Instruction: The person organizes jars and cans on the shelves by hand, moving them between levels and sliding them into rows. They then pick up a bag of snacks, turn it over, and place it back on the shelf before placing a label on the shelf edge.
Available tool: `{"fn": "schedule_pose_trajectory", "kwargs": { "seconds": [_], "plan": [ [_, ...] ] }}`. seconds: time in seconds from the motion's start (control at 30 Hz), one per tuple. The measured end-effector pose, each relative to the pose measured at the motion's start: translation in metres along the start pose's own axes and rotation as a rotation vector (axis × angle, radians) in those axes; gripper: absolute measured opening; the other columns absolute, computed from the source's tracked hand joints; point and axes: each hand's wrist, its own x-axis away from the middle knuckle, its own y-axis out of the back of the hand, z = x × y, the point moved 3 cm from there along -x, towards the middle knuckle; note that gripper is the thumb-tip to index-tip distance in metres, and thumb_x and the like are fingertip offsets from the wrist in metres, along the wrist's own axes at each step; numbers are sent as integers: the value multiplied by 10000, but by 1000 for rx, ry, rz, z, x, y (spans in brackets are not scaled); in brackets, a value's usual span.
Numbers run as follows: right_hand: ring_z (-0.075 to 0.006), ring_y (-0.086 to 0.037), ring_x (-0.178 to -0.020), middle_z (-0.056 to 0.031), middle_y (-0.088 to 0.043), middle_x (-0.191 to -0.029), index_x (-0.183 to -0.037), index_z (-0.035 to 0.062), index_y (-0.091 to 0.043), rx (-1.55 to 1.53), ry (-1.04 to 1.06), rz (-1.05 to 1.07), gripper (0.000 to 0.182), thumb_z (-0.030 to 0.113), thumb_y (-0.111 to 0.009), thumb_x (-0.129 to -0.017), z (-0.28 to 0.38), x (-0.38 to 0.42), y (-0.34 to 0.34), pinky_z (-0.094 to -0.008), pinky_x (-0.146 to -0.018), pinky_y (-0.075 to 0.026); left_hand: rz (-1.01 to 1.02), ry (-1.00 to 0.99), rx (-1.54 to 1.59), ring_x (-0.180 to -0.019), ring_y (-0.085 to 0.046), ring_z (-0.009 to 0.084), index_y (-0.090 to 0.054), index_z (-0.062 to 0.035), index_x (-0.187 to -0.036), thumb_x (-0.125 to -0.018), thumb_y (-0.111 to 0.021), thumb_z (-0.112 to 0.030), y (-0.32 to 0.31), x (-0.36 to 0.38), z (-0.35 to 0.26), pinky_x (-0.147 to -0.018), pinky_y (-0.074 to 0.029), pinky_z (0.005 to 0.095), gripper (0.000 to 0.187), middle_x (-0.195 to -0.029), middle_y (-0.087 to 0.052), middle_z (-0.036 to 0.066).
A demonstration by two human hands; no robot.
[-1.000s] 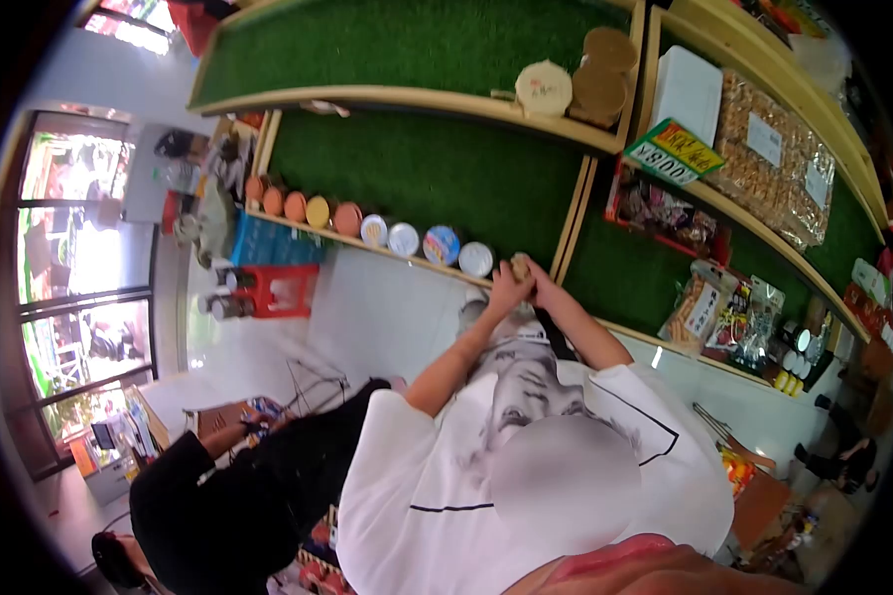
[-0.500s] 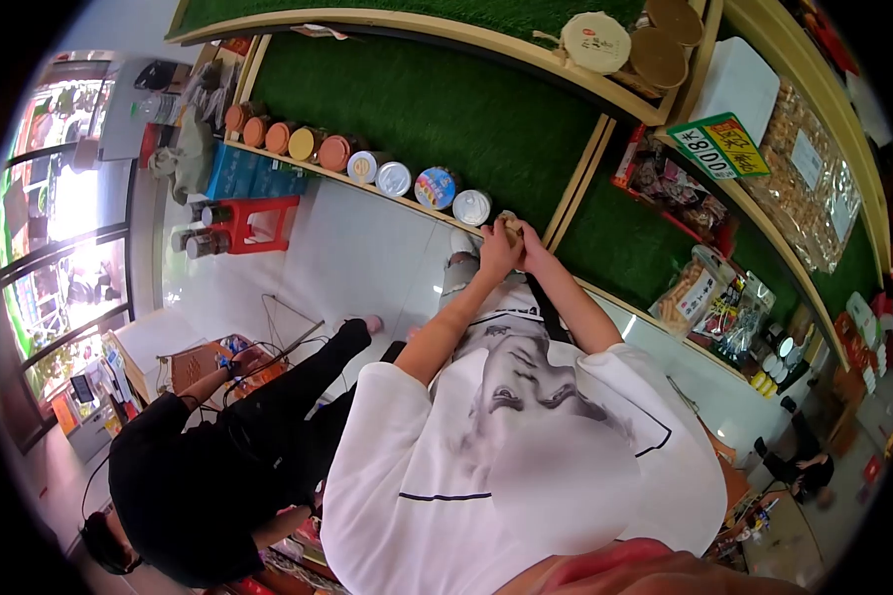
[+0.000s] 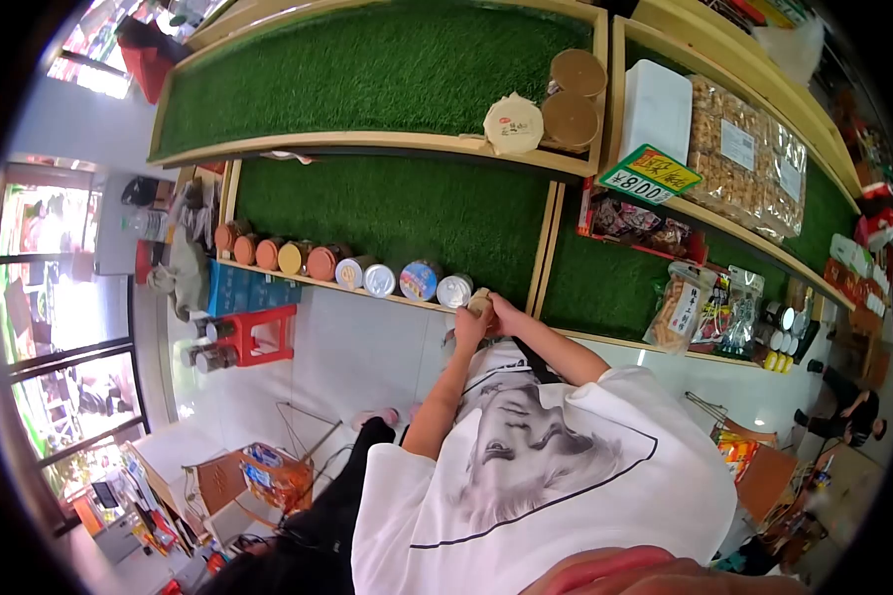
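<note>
While hands (image 3: pixel 472 325) hold tan item (image 3: pixel 480 300), card (image 3: pixel 652 175) reading "8.00"

At the centre of the dial, a small tan item (image 3: pixel 480 299) is partly covered by the fingers of the left hand (image 3: pixel 470 324); its kind cannot be told. The fingertips of the right hand (image 3: pixel 506 315) are hidden, so its grip is unclear. At 10 o'clock, print on the jar lids (image 3: pixel 419 281) is too small to read. At 2 o'clock, the label (image 3: pixel 737 145) is likewise illegible. At 7 o'clock, a person in black (image 3: pixel 288 565) is cut off by the lower edge. At 9 o'clock, glare obscures the window (image 3: pixel 79 307).
</note>
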Motion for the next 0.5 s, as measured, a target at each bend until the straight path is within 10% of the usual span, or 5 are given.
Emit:
{"fn": "schedule_pose_trajectory", "kwargs": {
  "seconds": [0.2, 0.5],
  "plan": [
    [-300, -700, -795, -208, -691, -966, -1196, 54, -609, 269, 184, 164, 652, 622, -505, -894, 4, -1, 20, -380, -756, -584, 167, -96, -206, -969, -670, 443, -661, 35, -1026, -855, -648, -604, 28, -3, 12, -823, -520, 514, 661, -992, -701, 275],
    [-271, -706, -876, -203, -701, -989, -1178, 45, -625, 415, 330, -43, 661, 628, -566, -872, 11, 36, 27, -367, -804, -575, 360, -203, -332, -956, -677, 437, -709, 22, -979, -942, -549, -547, 59, 0, -13, -798, -521, 531, 592, -948, -704, 271]
  ]
}}
